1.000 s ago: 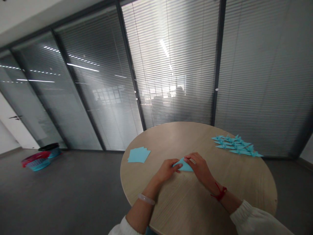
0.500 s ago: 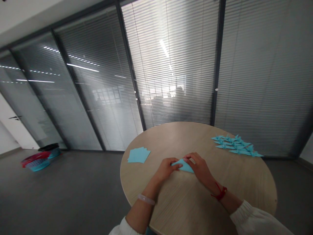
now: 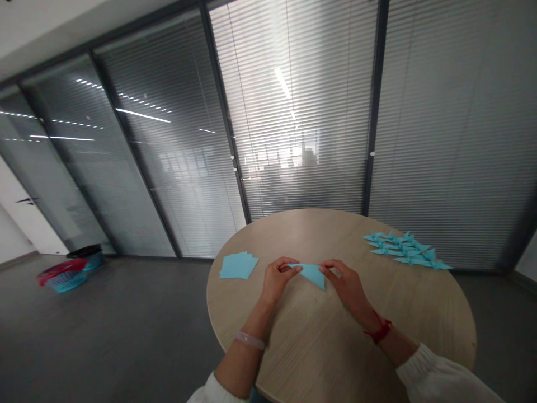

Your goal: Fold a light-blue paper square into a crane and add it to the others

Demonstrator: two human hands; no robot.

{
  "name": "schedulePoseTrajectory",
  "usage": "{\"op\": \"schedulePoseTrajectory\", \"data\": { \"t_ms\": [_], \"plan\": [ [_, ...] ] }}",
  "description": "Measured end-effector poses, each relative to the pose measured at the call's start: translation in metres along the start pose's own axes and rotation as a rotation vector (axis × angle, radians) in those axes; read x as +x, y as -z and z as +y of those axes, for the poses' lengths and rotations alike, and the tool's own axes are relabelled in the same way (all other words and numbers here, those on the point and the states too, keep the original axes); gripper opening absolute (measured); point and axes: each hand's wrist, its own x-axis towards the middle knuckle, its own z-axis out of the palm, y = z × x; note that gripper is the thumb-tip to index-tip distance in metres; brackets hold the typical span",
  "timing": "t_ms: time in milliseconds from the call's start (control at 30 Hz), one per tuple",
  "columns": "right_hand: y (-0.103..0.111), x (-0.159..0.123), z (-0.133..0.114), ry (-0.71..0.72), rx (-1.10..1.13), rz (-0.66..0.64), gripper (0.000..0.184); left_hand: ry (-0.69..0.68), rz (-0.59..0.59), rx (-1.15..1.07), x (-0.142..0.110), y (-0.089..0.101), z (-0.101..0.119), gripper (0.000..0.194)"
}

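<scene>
Across the round wooden surface [image 3: 310, 347], finished-looking blue origami cranes [image 3: 419, 257] cluster at right and flat blue paper sheets [image 3: 238, 266] lie at left. Between them, your left hand [image 3: 274, 280] and right hand [image 3: 349, 286], fingertips pinched closed, hold a seemingly part-folded paper triangle [image 3: 314, 273].

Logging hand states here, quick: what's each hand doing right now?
Left hand: closed, pinching the folded paper.
Right hand: closed, pinching the same paper's other end.
</scene>
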Motion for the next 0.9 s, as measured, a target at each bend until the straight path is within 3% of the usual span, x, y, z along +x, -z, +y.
{"op": "schedulePoseTrajectory", "data": {
  "t_ms": [433,900],
  "plan": [
    [0.0001,0.0004,-0.0039,-0.059,0.062,0.019,0.034,0.024,0.028,-0.148,-0.0006,0.0007,0.0014,0.028],
    [-0.0006,0.0023,0.0002,-0.094,0.076,0.011,0.032,-0.045,-0.006,-0.176,0.0004,0.0013,-0.0046,0.032]
  ]
}}
